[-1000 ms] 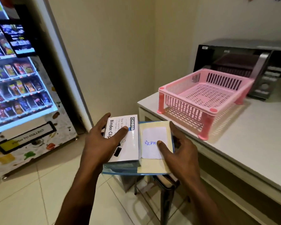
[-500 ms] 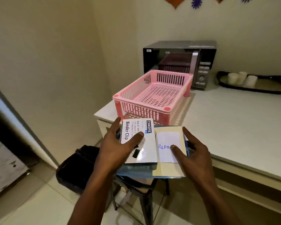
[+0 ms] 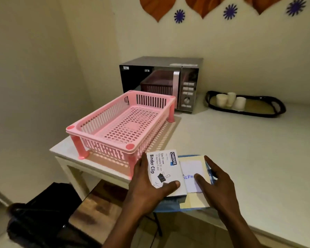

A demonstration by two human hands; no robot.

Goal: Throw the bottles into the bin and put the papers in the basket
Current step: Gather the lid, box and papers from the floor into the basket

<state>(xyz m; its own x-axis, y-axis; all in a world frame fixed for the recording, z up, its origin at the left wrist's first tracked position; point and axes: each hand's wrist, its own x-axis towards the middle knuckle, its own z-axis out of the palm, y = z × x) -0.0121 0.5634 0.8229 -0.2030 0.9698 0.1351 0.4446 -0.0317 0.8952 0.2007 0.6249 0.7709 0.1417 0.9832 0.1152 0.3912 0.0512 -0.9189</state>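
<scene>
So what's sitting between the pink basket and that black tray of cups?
Only bare white countertop separates the pink slatted plastic basket from the black tray; the black microwave stands further back. The head view shows this.

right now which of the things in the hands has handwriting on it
The white slip under the right hand, with blue handwriting; the binder clip box under the left hand bears printed text.

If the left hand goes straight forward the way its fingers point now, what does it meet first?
Most likely the near right leg of the pink basket, just beyond the left hand; depth is unclear from one view.
</scene>
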